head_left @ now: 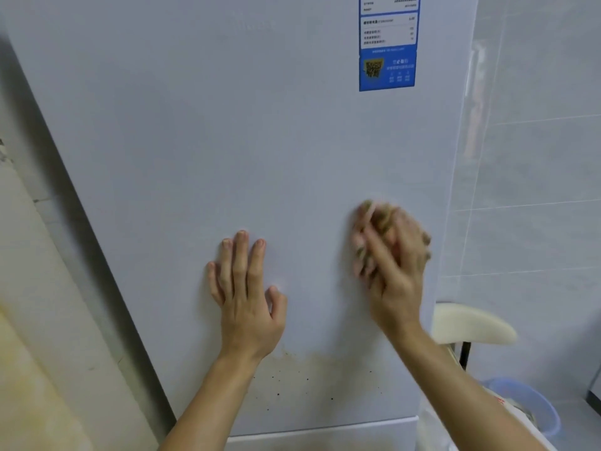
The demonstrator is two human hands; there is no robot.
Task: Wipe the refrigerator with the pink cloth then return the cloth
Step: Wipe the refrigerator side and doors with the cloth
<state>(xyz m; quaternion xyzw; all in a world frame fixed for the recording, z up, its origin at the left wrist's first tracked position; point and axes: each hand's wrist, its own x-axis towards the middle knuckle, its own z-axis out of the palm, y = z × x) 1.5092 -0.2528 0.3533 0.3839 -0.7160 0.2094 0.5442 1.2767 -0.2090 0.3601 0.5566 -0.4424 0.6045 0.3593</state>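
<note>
Right hand (390, 255) is pressing a bunched cloth (379, 219) against the refrigerator door (227, 141), fingers curled closed around it. Hand and cloth are motion-blurred; the cloth is reading brownish-tan here, with bits poking out above the fingertips and past the outer edge of the hand. Left hand (247, 288) is lying flat on the same door, level with and inboard of the right one, fingers spread and pointing up, thumb out, holding nothing.

Below both wrists, a yellow-brown stain (312, 362) with dark specks is sitting on the lower part of the door, just above the seam (325, 428) to the lower compartment. Above the right hand, well apart, a blue-and-white energy label (387, 43) with a QR patch is stuck near the door's top right.

Right of the right forearm, a cream chair back (471, 323) on a dark post is showing, and below it a pale blue plastic basin (533, 408). Beyond them, grey wall tiles (536, 157). Left of the left arm, the grey fridge side is running diagonally down, with a beige surface (39, 320) next to it.
</note>
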